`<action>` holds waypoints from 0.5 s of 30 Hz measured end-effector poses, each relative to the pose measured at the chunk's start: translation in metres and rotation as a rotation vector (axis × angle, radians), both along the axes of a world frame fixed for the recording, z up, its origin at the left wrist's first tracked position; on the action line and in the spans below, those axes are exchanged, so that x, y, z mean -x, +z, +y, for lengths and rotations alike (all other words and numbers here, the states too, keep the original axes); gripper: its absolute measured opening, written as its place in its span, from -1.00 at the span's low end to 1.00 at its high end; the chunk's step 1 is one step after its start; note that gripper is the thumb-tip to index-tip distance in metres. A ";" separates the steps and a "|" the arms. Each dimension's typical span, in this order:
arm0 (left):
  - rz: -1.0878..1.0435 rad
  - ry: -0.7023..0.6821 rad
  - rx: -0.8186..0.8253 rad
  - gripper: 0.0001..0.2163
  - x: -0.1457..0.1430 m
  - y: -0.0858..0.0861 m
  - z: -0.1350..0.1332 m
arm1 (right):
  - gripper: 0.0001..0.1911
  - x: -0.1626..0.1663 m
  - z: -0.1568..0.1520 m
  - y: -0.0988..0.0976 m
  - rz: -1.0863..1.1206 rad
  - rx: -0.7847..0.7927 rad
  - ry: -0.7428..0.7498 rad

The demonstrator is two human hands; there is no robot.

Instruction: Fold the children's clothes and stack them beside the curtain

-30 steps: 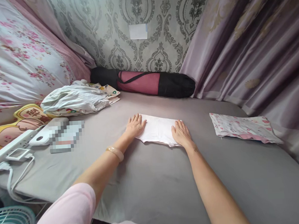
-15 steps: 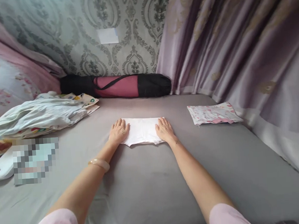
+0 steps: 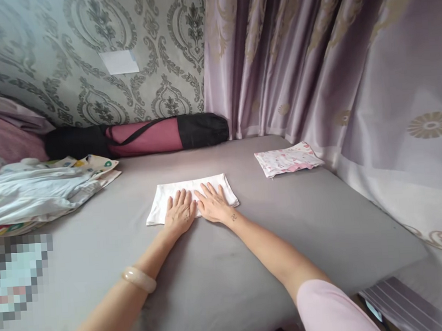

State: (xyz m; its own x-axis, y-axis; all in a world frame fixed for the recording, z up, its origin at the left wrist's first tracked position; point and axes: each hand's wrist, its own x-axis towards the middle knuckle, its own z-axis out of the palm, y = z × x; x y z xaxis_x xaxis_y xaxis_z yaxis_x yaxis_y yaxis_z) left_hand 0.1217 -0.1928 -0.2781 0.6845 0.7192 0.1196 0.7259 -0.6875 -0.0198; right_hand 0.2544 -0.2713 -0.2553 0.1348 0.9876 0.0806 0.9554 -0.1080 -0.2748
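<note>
On the grey bed (image 3: 228, 280), in the head view, both hands now lie side by side on the middle of the white cloth (image 3: 192, 197). Half a second ago they sat at its two ends; they have slid inward and nearly touch. The left hand (image 3: 179, 214) and right hand (image 3: 214, 206) are flat, fingers spread, palms down, gripping nothing. I judge this a smoothing press on a finished fold. The cloth lies flat, mid-bed, its ends bare. A bangle (image 3: 138, 279) rings the left wrist. Far right, near the curtain (image 3: 330, 64), lies a folded pink-print cloth (image 3: 287, 159). Left is a heap of laundry (image 3: 39, 191); a rolled mat bag (image 3: 137, 136) lies against the wall. No writing can be read: the white plate on the wall (image 3: 119, 62) is blank.
</note>
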 end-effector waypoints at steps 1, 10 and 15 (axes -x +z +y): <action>-0.005 0.003 0.002 -0.47 0.000 -0.001 0.000 | -0.45 0.000 0.000 0.000 0.001 0.001 -0.001; -0.050 -0.074 0.254 -0.47 0.012 0.015 0.022 | -0.42 -0.016 0.004 0.017 0.176 0.165 0.071; -0.255 0.020 0.274 -0.46 0.053 0.027 0.065 | -0.52 -0.059 -0.008 0.038 0.278 -0.023 -0.130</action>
State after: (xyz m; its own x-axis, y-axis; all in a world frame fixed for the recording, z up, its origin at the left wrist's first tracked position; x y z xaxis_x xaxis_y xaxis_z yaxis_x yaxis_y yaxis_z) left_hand 0.0684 -0.1273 -0.2515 0.6432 0.7609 0.0857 0.6968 -0.6280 0.3465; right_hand 0.3137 -0.2793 -0.2176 0.2797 0.9590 0.0448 0.8220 -0.2151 -0.5273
